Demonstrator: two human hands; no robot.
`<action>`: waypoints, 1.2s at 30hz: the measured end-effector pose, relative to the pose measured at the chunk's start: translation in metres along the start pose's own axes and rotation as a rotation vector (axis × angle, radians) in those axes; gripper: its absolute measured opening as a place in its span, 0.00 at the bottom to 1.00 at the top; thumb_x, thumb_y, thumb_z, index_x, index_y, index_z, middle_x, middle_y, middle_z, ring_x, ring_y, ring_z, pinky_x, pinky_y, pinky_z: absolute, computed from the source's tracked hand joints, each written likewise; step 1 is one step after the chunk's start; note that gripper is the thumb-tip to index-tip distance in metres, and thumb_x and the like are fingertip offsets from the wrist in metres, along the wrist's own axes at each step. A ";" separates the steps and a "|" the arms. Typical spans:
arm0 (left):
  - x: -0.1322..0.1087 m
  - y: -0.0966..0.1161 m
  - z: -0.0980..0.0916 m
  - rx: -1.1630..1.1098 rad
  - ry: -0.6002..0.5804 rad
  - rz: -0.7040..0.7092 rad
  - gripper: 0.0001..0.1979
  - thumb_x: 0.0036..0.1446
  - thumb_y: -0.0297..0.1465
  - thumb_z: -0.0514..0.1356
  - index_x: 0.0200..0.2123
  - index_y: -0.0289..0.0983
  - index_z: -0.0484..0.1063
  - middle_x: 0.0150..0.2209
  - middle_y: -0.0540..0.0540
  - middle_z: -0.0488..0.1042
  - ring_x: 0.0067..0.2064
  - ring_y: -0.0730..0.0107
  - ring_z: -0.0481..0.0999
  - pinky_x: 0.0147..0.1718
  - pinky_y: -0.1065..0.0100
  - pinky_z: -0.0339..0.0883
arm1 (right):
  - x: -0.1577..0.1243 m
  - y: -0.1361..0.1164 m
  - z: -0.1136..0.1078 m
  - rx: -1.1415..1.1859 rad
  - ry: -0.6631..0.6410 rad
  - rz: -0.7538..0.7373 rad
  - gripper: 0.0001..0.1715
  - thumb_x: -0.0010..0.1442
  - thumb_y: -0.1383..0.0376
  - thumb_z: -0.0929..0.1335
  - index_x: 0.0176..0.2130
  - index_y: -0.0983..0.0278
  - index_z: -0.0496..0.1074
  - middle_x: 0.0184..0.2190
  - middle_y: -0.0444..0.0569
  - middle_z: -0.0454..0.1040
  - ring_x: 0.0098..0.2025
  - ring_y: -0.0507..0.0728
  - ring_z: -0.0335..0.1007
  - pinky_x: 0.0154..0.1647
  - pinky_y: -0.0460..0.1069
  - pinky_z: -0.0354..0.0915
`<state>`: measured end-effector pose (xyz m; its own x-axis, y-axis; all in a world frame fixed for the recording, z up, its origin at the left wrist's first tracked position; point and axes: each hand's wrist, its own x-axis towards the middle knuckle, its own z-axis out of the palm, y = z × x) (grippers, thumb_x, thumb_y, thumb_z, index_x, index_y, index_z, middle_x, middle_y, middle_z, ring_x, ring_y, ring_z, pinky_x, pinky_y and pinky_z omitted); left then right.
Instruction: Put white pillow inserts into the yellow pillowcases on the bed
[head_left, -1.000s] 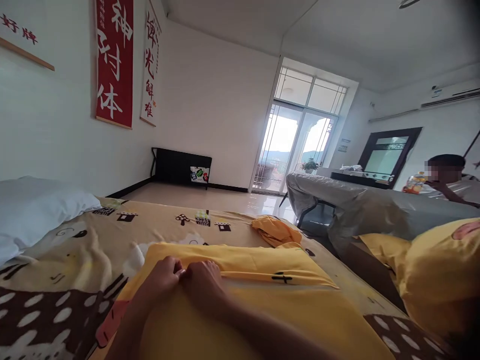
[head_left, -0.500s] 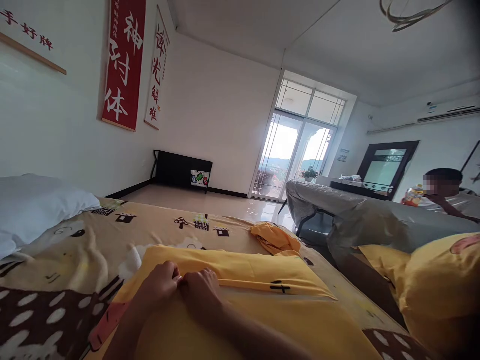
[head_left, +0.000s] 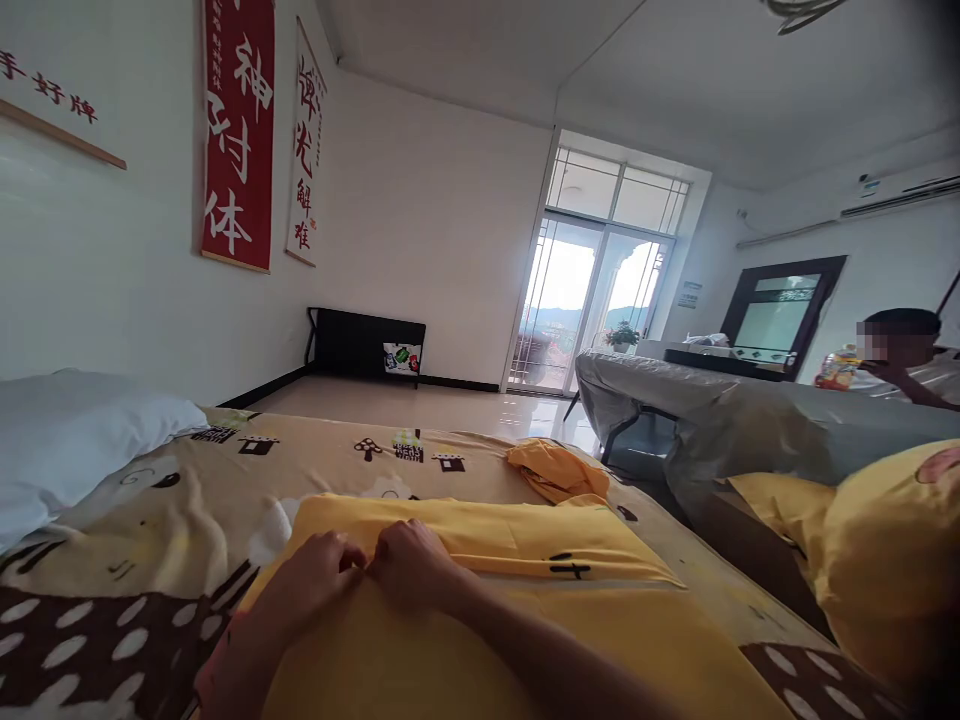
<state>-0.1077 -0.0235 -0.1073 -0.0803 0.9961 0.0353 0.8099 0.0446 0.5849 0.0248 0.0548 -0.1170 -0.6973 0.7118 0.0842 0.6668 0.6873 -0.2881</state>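
Observation:
A yellow pillowcase [head_left: 652, 635] lies flat on the bed in front of me, with a dark printed mark near a folded seam running across it. My left hand [head_left: 326, 562] is closed, its fingers pinching the cloth at the left part of that seam. Right beside it, my right hand [head_left: 409, 560] is also closed on the seam, knuckles up. The fingertips of both hands almost meet, and what lies between them is partly hidden. Beyond the pillowcase rests a crumpled orange-yellow cloth [head_left: 559, 468].
The bed wears a beige and brown patterned sheet [head_left: 300, 445]. A white pillow [head_left: 97, 430] lies at the left and a stuffed yellow pillow [head_left: 892, 540] at the right. Past the bed stand a plastic-covered table [head_left: 637, 378] and a seated person [head_left: 911, 365].
The view has shifted slightly. Both hands stay at the seam, the right one lifted a little and its forearm swung a bit to the right. The left fingers have curled slightly differently.

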 end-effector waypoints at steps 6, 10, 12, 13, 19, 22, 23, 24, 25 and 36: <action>0.001 0.000 0.004 -0.045 0.059 0.022 0.10 0.46 0.36 0.53 0.19 0.36 0.59 0.22 0.52 0.60 0.27 0.73 0.58 0.25 0.70 0.47 | 0.002 -0.007 -0.030 -0.089 -0.082 -0.081 0.15 0.48 0.63 0.67 0.34 0.67 0.79 0.33 0.57 0.79 0.31 0.57 0.73 0.23 0.46 0.54; 0.001 0.003 0.004 -0.018 0.035 -0.008 0.09 0.46 0.35 0.53 0.19 0.37 0.62 0.21 0.52 0.61 0.27 0.72 0.60 0.25 0.70 0.48 | -0.003 -0.011 -0.045 -0.191 -0.133 -0.035 0.16 0.48 0.63 0.68 0.36 0.67 0.78 0.35 0.58 0.78 0.35 0.60 0.74 0.24 0.46 0.55; 0.000 0.005 0.003 0.012 0.033 -0.015 0.06 0.46 0.33 0.53 0.21 0.37 0.63 0.22 0.52 0.63 0.28 0.71 0.62 0.25 0.70 0.48 | -0.008 -0.010 -0.054 -0.218 -0.153 -0.020 0.15 0.47 0.65 0.67 0.36 0.67 0.78 0.36 0.57 0.78 0.35 0.59 0.74 0.23 0.46 0.55; -0.001 0.005 0.002 0.031 0.033 -0.020 0.05 0.45 0.32 0.53 0.22 0.37 0.63 0.23 0.52 0.63 0.29 0.70 0.63 0.26 0.70 0.49 | -0.010 -0.008 -0.059 -0.227 -0.165 -0.015 0.15 0.47 0.67 0.67 0.35 0.68 0.78 0.35 0.57 0.78 0.35 0.59 0.74 0.23 0.45 0.55; 0.002 0.012 0.009 -0.018 0.092 0.159 0.06 0.46 0.25 0.51 0.29 0.37 0.65 0.34 0.48 0.69 0.37 0.68 0.67 0.35 0.69 0.58 | -0.025 0.002 -0.072 -0.221 -0.189 -0.026 0.11 0.48 0.67 0.67 0.32 0.67 0.77 0.32 0.53 0.78 0.33 0.56 0.73 0.23 0.44 0.55; 0.007 0.021 0.021 -0.111 0.155 0.199 0.10 0.49 0.26 0.50 0.34 0.37 0.68 0.39 0.46 0.70 0.41 0.66 0.68 0.40 0.67 0.59 | -0.033 0.000 -0.067 -0.260 -0.167 -0.043 0.12 0.50 0.66 0.66 0.34 0.67 0.77 0.33 0.55 0.78 0.34 0.58 0.73 0.24 0.45 0.55; 0.009 0.024 0.024 -0.105 0.159 0.169 0.09 0.49 0.26 0.49 0.32 0.37 0.67 0.37 0.46 0.71 0.39 0.66 0.68 0.39 0.67 0.59 | -0.035 -0.002 -0.064 -0.286 -0.157 -0.056 0.13 0.51 0.66 0.66 0.35 0.67 0.77 0.33 0.56 0.78 0.33 0.59 0.74 0.24 0.46 0.55; 0.011 0.025 0.027 -0.090 0.159 0.147 0.08 0.50 0.26 0.49 0.29 0.37 0.67 0.35 0.46 0.71 0.37 0.66 0.68 0.37 0.66 0.59 | -0.038 -0.004 -0.062 -0.314 -0.146 -0.069 0.13 0.51 0.66 0.66 0.35 0.67 0.77 0.32 0.56 0.78 0.32 0.60 0.74 0.25 0.46 0.56; 0.011 0.026 0.028 -0.078 0.143 0.158 0.07 0.50 0.26 0.49 0.27 0.37 0.66 0.33 0.46 0.71 0.36 0.66 0.68 0.35 0.67 0.59 | -0.040 -0.005 -0.060 -0.336 -0.135 -0.084 0.13 0.51 0.66 0.65 0.36 0.66 0.77 0.32 0.56 0.78 0.32 0.60 0.74 0.25 0.47 0.57; 0.020 0.022 0.031 0.018 0.134 0.191 0.11 0.56 0.31 0.48 0.28 0.37 0.68 0.33 0.44 0.74 0.36 0.65 0.71 0.35 0.68 0.60 | -0.042 -0.007 -0.063 -0.378 -0.119 -0.097 0.14 0.53 0.67 0.64 0.35 0.67 0.77 0.32 0.58 0.78 0.32 0.63 0.75 0.24 0.48 0.56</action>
<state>-0.0731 -0.0007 -0.1190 -0.0001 0.9679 0.2515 0.8279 -0.1410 0.5428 0.0664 0.0294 -0.0585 -0.7725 0.6346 -0.0235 0.6306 0.7710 0.0885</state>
